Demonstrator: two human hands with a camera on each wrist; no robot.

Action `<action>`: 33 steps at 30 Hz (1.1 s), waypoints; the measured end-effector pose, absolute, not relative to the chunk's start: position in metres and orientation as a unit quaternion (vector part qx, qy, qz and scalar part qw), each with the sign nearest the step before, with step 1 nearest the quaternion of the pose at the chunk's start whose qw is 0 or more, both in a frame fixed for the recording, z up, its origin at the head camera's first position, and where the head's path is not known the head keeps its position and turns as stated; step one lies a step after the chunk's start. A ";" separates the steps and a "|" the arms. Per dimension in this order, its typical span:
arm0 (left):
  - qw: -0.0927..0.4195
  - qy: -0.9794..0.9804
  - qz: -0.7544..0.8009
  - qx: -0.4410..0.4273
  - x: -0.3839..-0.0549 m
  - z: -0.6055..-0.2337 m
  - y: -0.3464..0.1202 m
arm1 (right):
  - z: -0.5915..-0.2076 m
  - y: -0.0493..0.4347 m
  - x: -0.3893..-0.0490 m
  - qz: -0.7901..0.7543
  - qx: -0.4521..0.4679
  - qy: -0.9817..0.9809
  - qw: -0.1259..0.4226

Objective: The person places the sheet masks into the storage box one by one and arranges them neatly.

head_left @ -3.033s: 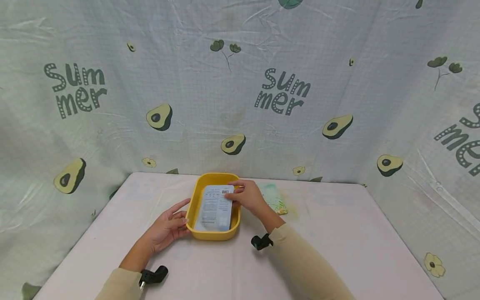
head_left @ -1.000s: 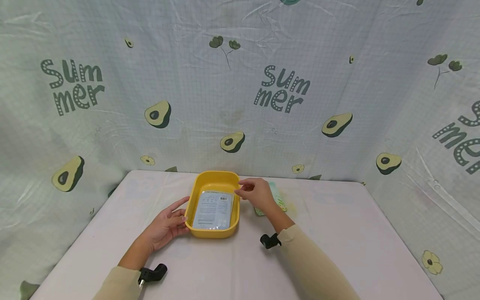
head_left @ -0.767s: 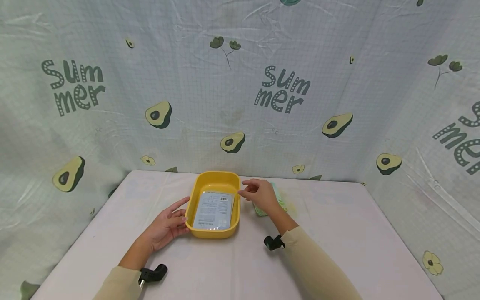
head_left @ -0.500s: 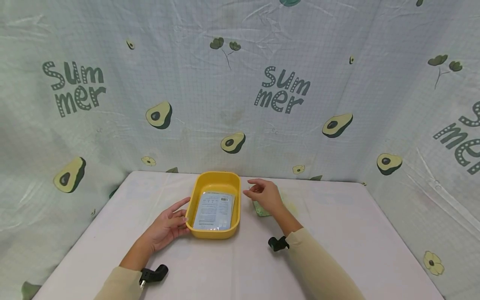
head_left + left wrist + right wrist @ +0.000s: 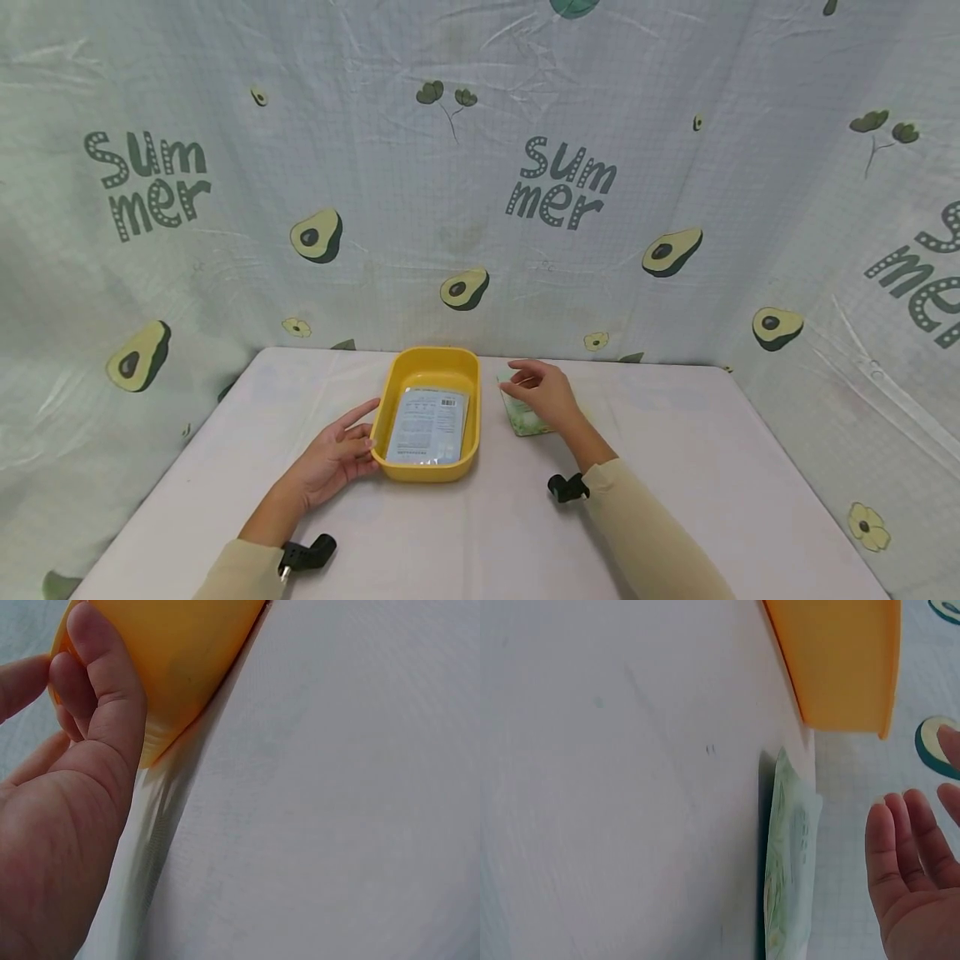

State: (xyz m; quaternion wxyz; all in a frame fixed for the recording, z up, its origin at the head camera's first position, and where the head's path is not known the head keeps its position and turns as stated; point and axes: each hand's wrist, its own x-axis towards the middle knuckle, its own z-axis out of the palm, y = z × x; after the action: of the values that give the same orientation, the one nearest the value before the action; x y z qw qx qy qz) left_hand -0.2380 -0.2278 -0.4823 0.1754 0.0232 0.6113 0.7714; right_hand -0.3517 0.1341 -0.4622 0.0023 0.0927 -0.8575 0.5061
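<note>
A yellow plastic bin (image 5: 431, 472) stands on the table. Its left side is held by my left hand (image 5: 330, 462), thumb at the rim and the other fingers along the outer wall (image 5: 187, 652). Inside lies a flat white-blue printed packet (image 5: 427, 425) with a barcode, and a pale edge shows under its right side. My right hand (image 5: 551, 398) hovers over a flat green packet (image 5: 528, 421), which it partly hides in the head view. In the right wrist view, the fingers (image 5: 885, 847) are parted and hold nothing, with the green packet (image 5: 791, 862) below them.
The table (image 5: 465, 533) has a pale pinkish cover. Behind it hangs a light cloth (image 5: 360, 150) printed with avocados and lettering. Each wrist wears a small black camera, such as the left one (image 5: 309, 552).
My right hand has let go of the white-blue packet, which now lies flat in the bin. It has moved right, over the green packet. My left hand stays at the bin.
</note>
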 end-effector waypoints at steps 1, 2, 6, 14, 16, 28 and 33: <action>0.175 0.612 0.771 0.024 -0.238 -0.482 -0.228 | -0.463 0.136 -0.353 0.507 0.093 -0.857 0.004; 0.175 0.612 0.771 0.023 -0.238 -0.482 -0.228 | -0.463 0.138 -0.354 0.507 0.094 -0.857 0.008; 0.175 0.613 0.771 0.023 -0.238 -0.482 -0.228 | -0.465 0.145 -0.359 0.505 0.096 -0.858 0.021; 0.178 0.607 0.774 0.022 -0.238 -0.483 -0.229 | -0.470 0.157 -0.365 0.503 0.096 -0.858 0.028; 0.178 0.607 0.774 0.022 -0.238 -0.483 -0.228 | -0.471 0.160 -0.367 0.502 0.097 -0.859 0.027; 0.175 0.606 0.776 0.015 -0.237 -0.483 -0.229 | -0.479 0.177 -0.379 0.497 0.090 -0.863 0.026; 0.176 0.605 0.776 0.027 -0.237 -0.482 -0.229 | -0.479 0.180 -0.384 0.493 0.075 -0.866 0.018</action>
State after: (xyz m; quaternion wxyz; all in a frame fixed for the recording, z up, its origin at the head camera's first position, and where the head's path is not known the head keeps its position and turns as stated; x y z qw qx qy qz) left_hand -0.2371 -0.2289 -0.4823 0.1755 0.0272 0.6051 0.7761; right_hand -0.3841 0.1799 -0.4795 0.0177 0.0746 -0.8664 0.4934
